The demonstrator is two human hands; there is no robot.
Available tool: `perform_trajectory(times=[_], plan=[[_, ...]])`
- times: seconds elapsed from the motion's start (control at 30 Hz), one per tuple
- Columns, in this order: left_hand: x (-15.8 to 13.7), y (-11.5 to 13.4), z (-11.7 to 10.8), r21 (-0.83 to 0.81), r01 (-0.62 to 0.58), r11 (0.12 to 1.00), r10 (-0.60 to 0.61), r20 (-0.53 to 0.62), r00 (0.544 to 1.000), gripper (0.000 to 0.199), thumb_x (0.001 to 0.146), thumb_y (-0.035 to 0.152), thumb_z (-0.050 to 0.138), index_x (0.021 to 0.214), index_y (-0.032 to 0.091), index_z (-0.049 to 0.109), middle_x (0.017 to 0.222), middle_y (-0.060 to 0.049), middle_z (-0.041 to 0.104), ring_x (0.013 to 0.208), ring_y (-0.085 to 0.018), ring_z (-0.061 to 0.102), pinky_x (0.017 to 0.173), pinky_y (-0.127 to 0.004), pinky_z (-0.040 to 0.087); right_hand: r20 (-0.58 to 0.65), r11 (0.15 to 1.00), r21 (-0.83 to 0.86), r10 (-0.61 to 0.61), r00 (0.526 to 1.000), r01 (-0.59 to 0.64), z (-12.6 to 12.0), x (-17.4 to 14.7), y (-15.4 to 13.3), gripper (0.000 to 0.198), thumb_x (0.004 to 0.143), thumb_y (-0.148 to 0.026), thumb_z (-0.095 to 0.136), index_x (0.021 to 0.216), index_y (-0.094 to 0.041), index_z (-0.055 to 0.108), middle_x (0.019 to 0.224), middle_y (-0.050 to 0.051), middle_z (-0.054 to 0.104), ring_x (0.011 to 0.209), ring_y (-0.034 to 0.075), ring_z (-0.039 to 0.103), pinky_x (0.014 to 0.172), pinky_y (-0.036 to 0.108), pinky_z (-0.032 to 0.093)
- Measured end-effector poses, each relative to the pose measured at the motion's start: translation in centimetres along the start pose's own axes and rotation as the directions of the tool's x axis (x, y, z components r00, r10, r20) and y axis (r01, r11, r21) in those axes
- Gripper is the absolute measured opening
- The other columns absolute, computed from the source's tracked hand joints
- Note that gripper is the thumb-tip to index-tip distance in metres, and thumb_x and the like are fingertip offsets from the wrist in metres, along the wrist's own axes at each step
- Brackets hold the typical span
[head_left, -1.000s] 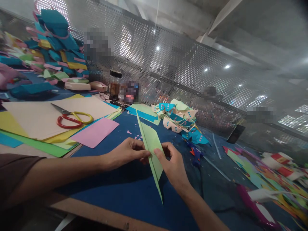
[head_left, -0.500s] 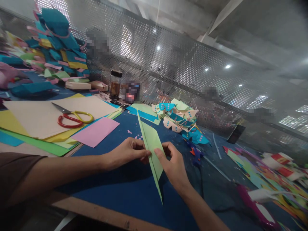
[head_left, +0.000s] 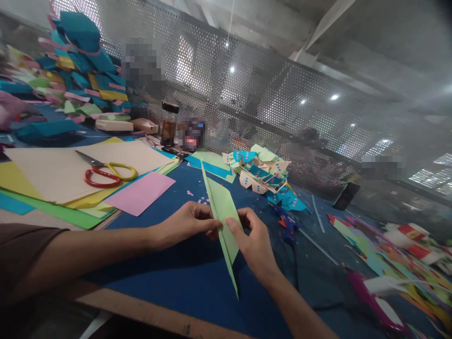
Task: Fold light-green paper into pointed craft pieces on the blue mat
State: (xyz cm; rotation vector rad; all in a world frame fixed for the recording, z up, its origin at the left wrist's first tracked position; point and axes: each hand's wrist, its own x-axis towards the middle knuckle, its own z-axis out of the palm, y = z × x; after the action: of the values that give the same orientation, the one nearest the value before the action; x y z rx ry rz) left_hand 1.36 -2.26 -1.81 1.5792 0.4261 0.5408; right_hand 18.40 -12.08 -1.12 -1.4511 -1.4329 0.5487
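A folded sheet of light green paper point(head_left: 226, 202) stands on edge above the blue tabletop, its long crease running away from me. My left hand point(head_left: 196, 221) pinches its left side between thumb and fingers. On the other side my right hand point(head_left: 252, 233) grips it, the thumb flat on the facing panel and the fingers curled behind, partly hidden. Tiny pink paper bits point(head_left: 201, 200) lie just beyond my left hand. To the left rests a pink paper sheet point(head_left: 141, 193).
Scissors point(head_left: 111, 174) with red and yellow handles lie on stacked coloured paper point(head_left: 52, 174). Folded paper pieces point(head_left: 261, 172) are heaped at the back, near a blue glue gun point(head_left: 287, 226). A lidded jar point(head_left: 170, 125) stands by the mesh panel. A purple power strip point(head_left: 377, 303) sits front right.
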Motion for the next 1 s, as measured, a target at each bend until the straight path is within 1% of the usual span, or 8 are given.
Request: perform_trajectory(times=[0.27,0.47,0.77,1.0], plan=[[0.04,0.02,0.09,-0.015,0.012,1.000,-0.012,-0.012,1.000,0.024,0.083,0.036,0.069,0.078,0.012,0.071,0.069,-0.001,0.068,0.066,-0.012,0.060,0.066,-0.023,0.046,0.006,1.000,-0.009,-0.006,1.000,0.006,0.02,0.09,0.12,0.020,0.091,-0.039,0.061,0.090,-0.019,0.062,0.079,0.000,0.069,0.072,0.016,0.061,0.064,0.025,0.047],[-0.04,0.07,0.13,-0.023,-0.006,1.000,0.006,-0.011,1.000,0.023,0.083,0.035,0.069,0.076,0.013,0.070,0.069,-0.001,0.068,0.066,-0.012,0.061,0.068,-0.024,0.047,0.020,1.000,0.011,-0.002,1.000,0.001,-0.01,-0.01,0.26,0.021,0.091,-0.040,0.061,0.091,-0.019,0.061,0.080,0.001,0.070,0.073,0.017,0.062,0.064,0.025,0.047],[0.05,-0.32,0.07,-0.023,-0.012,1.000,0.012,-0.005,1.000,0.023,0.084,0.035,0.068,0.077,0.014,0.070,0.069,0.000,0.068,0.066,-0.012,0.061,0.067,-0.023,0.047,0.006,1.000,-0.009,-0.005,1.000,0.005,0.08,-0.04,0.37,0.021,0.091,-0.040,0.061,0.090,-0.019,0.061,0.078,0.000,0.069,0.072,0.016,0.061,0.063,0.025,0.046],[-0.09,-0.03,0.13,-0.024,-0.012,1.000,0.012,-0.011,1.000,0.023,0.083,0.035,0.069,0.075,0.013,0.070,0.068,0.000,0.067,0.066,-0.012,0.061,0.067,-0.023,0.047,0.002,1.000,-0.010,-0.013,1.000,0.013,0.12,0.00,0.34,0.020,0.090,-0.039,0.061,0.089,-0.019,0.061,0.079,0.001,0.070,0.071,0.016,0.061,0.063,0.025,0.046]])
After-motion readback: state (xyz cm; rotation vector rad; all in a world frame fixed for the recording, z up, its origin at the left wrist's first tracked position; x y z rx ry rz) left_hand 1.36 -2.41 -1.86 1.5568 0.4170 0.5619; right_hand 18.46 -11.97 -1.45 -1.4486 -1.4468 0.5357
